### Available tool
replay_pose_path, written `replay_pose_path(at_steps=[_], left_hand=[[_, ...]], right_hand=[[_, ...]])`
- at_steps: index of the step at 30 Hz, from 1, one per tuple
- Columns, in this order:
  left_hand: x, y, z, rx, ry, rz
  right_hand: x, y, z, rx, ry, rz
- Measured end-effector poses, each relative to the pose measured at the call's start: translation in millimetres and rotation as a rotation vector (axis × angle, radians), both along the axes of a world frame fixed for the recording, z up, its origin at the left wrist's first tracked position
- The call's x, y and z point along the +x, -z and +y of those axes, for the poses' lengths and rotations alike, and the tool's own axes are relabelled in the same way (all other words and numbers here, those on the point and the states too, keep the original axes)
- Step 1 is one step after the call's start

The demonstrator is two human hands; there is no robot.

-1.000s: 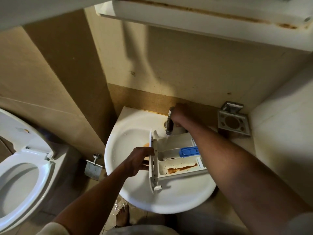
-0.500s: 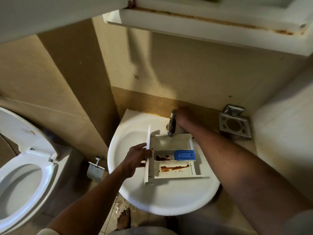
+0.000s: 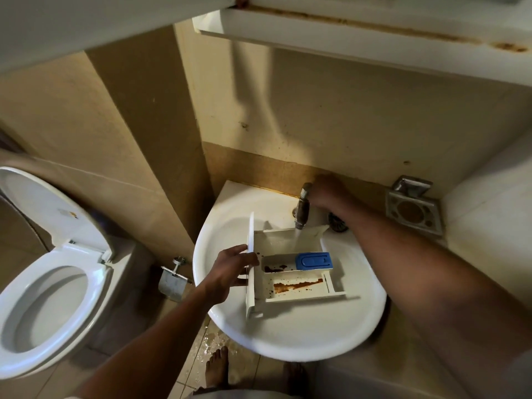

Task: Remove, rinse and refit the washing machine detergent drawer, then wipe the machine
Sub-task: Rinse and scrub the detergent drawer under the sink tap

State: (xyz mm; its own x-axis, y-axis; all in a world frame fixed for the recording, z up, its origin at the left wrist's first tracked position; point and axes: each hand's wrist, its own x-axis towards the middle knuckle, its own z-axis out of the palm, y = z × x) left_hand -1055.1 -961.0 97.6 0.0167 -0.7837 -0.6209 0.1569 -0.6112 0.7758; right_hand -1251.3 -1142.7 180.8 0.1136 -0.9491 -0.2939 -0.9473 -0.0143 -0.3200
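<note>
The white detergent drawer [image 3: 290, 286] lies flat over the white basin [image 3: 302, 335], its front panel to the left. It has a blue cap [image 3: 314, 260] in the middle and brown stains in two compartments. My left hand [image 3: 230, 269] grips the front panel. A metal tap [image 3: 302, 207] at the back of the basin pours a thin stream of water into the drawer's far compartment. My right hand [image 3: 328, 191] is closed on the tap's handle behind the spout.
A toilet [image 3: 49, 289] with its lid up stands at the left. A paper holder [image 3: 172, 280] sits on the wall between toilet and basin. A metal soap holder [image 3: 413, 210] is fixed at the right. A rusty shelf [image 3: 374, 38] hangs overhead. Wet floor tiles and my bare feet [image 3: 216, 367] lie below.
The drawer has been levelled and squared under the tap, and water now runs from the spout into it. Both hands kept their grips.
</note>
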Motion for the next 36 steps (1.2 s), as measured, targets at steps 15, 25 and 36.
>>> replay_pose_path(at_steps=[15, 25, 36], left_hand=[[-9, -9, -4, 0.051, 0.123, 0.007], [-5, -3, 23, 0.133, -0.018, 0.17], [-26, -21, 36, 0.115, -0.065, 0.08]], right_hand=[[0, 33, 32, 0.157, 0.333, -0.597], [-32, 35, 116, -0.331, 0.479, -0.406], [-16, 71, 228, -0.074, 0.874, -0.649]])
